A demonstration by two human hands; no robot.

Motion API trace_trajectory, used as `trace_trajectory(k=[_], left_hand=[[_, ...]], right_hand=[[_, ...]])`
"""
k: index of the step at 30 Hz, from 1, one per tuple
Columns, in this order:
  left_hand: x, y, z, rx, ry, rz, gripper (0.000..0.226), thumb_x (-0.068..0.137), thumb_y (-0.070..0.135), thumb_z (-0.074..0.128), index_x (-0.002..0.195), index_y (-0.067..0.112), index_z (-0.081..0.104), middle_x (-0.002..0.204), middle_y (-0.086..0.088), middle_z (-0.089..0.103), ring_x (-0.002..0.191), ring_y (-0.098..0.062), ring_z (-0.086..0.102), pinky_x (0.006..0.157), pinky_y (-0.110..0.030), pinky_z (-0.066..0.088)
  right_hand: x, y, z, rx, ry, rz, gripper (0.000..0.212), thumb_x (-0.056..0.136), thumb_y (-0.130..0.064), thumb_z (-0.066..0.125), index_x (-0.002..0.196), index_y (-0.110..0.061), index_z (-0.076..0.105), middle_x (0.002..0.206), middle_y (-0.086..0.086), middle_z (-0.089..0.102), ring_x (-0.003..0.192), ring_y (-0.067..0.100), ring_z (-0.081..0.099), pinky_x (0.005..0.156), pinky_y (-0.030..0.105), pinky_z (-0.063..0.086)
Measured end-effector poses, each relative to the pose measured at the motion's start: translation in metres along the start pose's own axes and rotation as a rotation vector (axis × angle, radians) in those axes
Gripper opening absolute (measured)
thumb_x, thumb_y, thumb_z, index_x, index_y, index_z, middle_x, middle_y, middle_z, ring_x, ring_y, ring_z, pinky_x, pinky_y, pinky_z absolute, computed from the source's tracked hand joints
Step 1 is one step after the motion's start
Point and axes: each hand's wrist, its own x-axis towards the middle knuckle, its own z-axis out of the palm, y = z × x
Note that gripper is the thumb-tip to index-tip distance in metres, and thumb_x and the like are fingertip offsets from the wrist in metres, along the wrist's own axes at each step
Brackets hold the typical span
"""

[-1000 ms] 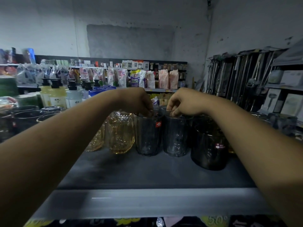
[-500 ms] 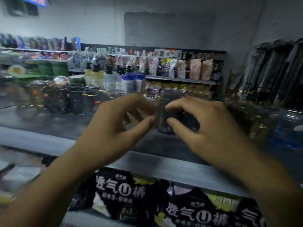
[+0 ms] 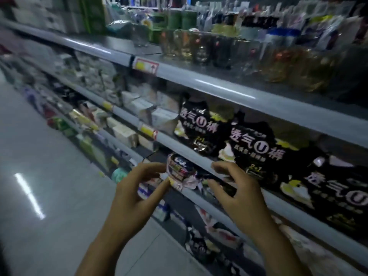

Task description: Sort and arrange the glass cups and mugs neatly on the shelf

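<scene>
Both hands are hanging empty, fingers spread apart, low before the black packets (image 3: 256,144): the left hand (image 3: 137,196) and right hand (image 3: 237,192) are gripping nothing. The glass cups (image 3: 201,47) are standing blurred on the top shelf (image 3: 225,87), far right. Judging by this, one placement looks finished; the next calls for reaching up to the cups.

2 hands (image 3: 127,198) are seen at 6 o'clock; 3 black packs (image 3: 201,128) are counted at 3 o'clock.
</scene>
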Motion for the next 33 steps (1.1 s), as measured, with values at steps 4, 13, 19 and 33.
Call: trace_trajectory(k=[4,13,19,33], left_hand=[[-0.044,-0.035,-0.045,-0.019,0.075,-0.098,0.025,0.089,0.029,0.074,0.113,0.035,0.068,0.111,0.02,0.071,0.105,-0.005,0.068,0.09,-0.029,0.054],[-0.082,-0.104,-0.159,0.063,0.219,-0.252,0.031,0.086,0.036,0.073,0.117,0.034,0.067,0.116,0.02,0.07,0.108,-0.006,0.068,0.094,-0.025,0.051],[-0.043,-0.173,-0.212,0.167,0.349,-0.327,0.032,0.087,0.027,0.077,0.117,0.031,0.067,0.116,0.019,0.07,0.107,-0.006,0.068,0.094,-0.025,0.052],[0.115,-0.275,-0.331,0.338,0.538,-0.492,0.034,0.089,0.036,0.073,0.121,0.039,0.062,0.118,0.026,0.066,0.11,-0.002,0.064,0.094,-0.027,0.053]], right_hand=[[-0.021,-0.012,0.067,0.069,-0.018,0.078,0.034,0.096,-0.036,0.067,0.128,-0.037,0.057,0.123,-0.026,0.058,0.113,-0.011,0.052,0.098,0.021,0.049],[0.005,-0.078,0.196,0.106,-0.186,-0.036,0.035,0.092,-0.029,0.072,0.125,-0.032,0.061,0.121,-0.016,0.065,0.11,-0.001,0.061,0.091,0.023,0.056],[0.099,-0.095,0.29,0.124,-0.268,-0.136,0.035,0.089,-0.031,0.073,0.123,-0.03,0.062,0.117,-0.012,0.066,0.109,0.003,0.062,0.093,0.032,0.055],[0.364,-0.186,0.436,0.262,-0.485,-0.387,0.034,0.093,-0.034,0.07,0.125,-0.032,0.061,0.121,-0.019,0.065,0.114,-0.004,0.059,0.098,0.03,0.053]])
